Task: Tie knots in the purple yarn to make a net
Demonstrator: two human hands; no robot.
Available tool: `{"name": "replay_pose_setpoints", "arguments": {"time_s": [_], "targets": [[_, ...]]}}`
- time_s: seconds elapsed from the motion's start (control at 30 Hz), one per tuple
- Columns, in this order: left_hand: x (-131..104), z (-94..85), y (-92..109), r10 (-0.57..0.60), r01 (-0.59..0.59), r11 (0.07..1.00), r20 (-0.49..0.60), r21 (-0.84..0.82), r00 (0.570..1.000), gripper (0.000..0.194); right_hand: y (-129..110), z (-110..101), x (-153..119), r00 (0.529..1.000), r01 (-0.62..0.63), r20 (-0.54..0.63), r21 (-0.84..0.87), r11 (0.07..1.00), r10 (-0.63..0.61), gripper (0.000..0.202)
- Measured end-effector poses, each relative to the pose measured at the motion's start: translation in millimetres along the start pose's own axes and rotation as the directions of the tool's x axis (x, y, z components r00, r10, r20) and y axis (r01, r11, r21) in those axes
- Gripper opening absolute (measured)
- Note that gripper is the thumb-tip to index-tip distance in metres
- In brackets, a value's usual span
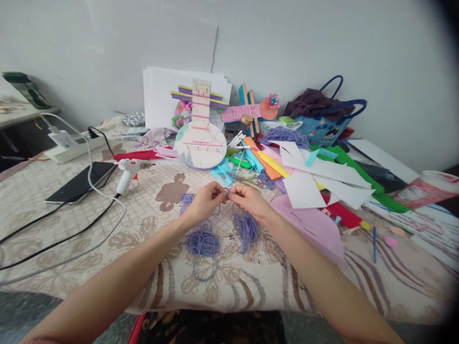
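Observation:
My left hand (206,199) and my right hand (249,199) meet over the middle of the patterned tablecloth (71,224), fingertips pinched on a strand of purple yarn (226,193) between them. Below my left wrist lies a loose bundle of the same purple yarn (202,243). A second bundle (245,228) hangs under my right hand. Just beyond my fingers lie gold-handled scissors (251,181).
A white glue gun (126,175) lies left of my hands, with cables, a power strip (70,147) and a dark tablet (81,182). Behind stand a decorated craft piece (200,138), coloured foam sheets (267,163), white paper pieces (304,188), a pink sheet (315,227) and a blue bag (324,126).

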State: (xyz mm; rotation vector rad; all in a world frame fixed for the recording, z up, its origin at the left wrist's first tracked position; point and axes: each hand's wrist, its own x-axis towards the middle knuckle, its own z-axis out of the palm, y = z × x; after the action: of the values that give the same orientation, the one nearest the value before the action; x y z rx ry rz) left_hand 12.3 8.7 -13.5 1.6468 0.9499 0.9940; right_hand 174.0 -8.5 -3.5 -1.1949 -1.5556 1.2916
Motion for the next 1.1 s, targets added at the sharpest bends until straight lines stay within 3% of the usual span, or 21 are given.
{"name": "replay_pose_setpoints", "arguments": {"time_s": [0.2,0.53,0.6,0.67,0.77,0.9,1.0,1.1], "targets": [[-3,0.9,0,0.05,-0.047,0.993,-0.027,0.105,0.998,0.008,-1,4,-1,0.998,0.049,-0.041,-0.05,0.998,-0.051,0.013],[-2,-14.8,13,0.081,-0.08,0.947,0.009,0.312,0.997,0.013,10,4,5,0.956,0.161,-0.21,-0.204,0.966,-0.204,0.008],[-6,-11.2,17,0.145,-0.135,0.919,0.001,0.37,0.989,0.011,10,8,4,0.953,0.127,-0.261,-0.109,0.986,-0.152,0.008],[-11,-5.5,20,0.23,-0.217,0.858,0.031,0.466,0.973,0.011,9,11,3,0.963,0.046,-0.267,0.094,0.994,-0.02,0.01],[-19,3.0,20,0.299,-0.309,0.718,0.124,0.624,0.946,0.016,7,15,2,0.972,-0.107,-0.149,0.412,0.905,0.182,0.019],[-22,9.3,19,0.287,-0.346,0.589,0.212,0.73,0.934,0.021,4,17,1,0.964,-0.196,-0.034,0.575,0.794,0.262,0.03],[-18,0.7,24,0.278,-0.355,0.621,0.227,0.699,0.933,0.02,4,17,2,0.966,-0.186,-0.039,0.589,0.786,0.257,0.03],[-9,-30.8,32,0.253,-0.306,0.737,0.173,0.602,0.952,0.019,5,16,2,0.967,-0.152,-0.084,0.568,0.809,0.241,0.028]]}}
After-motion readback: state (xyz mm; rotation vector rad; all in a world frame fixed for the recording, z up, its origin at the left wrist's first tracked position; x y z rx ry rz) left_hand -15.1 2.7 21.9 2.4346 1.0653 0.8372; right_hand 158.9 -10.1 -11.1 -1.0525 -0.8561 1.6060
